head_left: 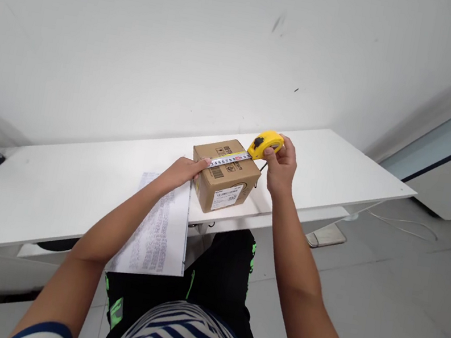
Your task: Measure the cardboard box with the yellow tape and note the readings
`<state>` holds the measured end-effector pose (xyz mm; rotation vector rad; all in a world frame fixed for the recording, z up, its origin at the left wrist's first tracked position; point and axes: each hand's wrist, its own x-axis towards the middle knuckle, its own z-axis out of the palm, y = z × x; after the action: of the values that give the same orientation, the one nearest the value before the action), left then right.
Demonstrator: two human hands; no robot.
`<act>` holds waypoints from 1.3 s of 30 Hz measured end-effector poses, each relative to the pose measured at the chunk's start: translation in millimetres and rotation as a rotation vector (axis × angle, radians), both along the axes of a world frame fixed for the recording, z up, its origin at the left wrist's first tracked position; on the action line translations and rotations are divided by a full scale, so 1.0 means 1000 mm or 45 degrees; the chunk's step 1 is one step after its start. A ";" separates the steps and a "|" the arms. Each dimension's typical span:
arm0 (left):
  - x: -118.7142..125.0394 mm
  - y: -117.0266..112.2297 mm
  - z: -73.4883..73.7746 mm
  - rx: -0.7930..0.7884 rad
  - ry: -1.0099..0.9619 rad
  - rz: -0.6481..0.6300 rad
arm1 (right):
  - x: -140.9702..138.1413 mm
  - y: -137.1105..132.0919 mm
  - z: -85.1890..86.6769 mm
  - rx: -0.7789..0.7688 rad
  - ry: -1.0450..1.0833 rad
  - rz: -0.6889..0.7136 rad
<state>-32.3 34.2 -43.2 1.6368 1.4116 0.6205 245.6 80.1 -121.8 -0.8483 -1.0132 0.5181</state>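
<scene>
The box (225,183) sits at the table's (75,190) front edge, its white label (226,197) too small to read. The right hand (281,167) clamps the yellow tape case (266,143). The left hand (181,172) pins the blade (230,160) (numerals 3–9 legible) to the box top, beside a printed sheet (158,233).

The tape measure (267,144) blade (230,160), between left hand (181,172) and right hand (280,169), shows 3 to 9; the box label (226,197) below them is unreadable.

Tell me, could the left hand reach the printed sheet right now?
Probably yes: the sheet lies right under its forearm, nothing on top, though the left hand is pinning the tape on the box.
</scene>
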 end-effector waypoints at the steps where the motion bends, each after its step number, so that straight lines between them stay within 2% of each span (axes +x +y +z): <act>1: -0.002 0.003 0.000 -0.022 -0.024 -0.028 | 0.001 0.001 0.000 0.000 0.002 -0.006; 4: -0.015 0.013 0.003 -0.132 -0.169 -0.222 | 0.003 -0.003 0.004 0.033 0.006 -0.065; 7: -0.037 0.016 0.013 -0.152 -0.395 -0.375 | 0.001 -0.026 0.015 0.131 -0.032 -0.203; 10: -0.057 0.005 0.025 -0.018 -0.600 -0.342 | -0.015 -0.070 0.025 0.312 -0.190 -0.379; 13: -0.063 -0.012 0.032 0.070 -0.692 -0.313 | -0.046 -0.113 0.027 0.490 -0.417 -0.579; 16: -0.058 -0.023 0.025 0.043 -0.717 -0.409 | -0.089 -0.130 0.021 0.590 -0.684 -0.615; 18: -0.057 -0.026 0.015 -0.059 -0.718 -0.569 | -0.120 -0.124 0.014 0.593 -0.805 -0.513; 21: -0.063 -0.027 -0.005 -0.289 -0.766 -0.746 | -0.162 -0.100 0.009 0.458 -0.903 -0.338; 23: -0.071 -0.027 -0.019 -0.334 -0.873 -0.670 | -0.184 -0.084 0.011 0.348 -0.965 -0.232; 26: -0.085 -0.017 -0.040 -0.172 -1.080 -0.306 | -0.207 -0.069 0.015 0.245 -1.108 -0.080; 29: -0.102 0.010 -0.067 0.039 -1.135 0.070 | -0.217 -0.062 0.010 0.077 -1.258 -0.039; 31: -0.113 0.034 -0.088 0.113 -1.104 0.222 | -0.218 -0.060 0.000 -0.088 -1.416 0.027; 33: -0.122 0.057 -0.107 0.092 -1.103 0.364 | -0.217 -0.059 -0.012 -0.268 -1.696 0.181; 36: -0.126 0.079 -0.126 0.066 -1.102 0.405 | -0.217 -0.051 -0.025 -0.444 -2.109 0.281; 39: -0.123 0.084 -0.137 0.191 -1.059 0.346 | -0.216 -0.036 -0.027 -0.328 -2.330 0.324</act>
<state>-155.5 118.5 -180.0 1.0698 0.9658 1.3967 29.7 44.3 -149.2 -1.4069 -2.7712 -0.0946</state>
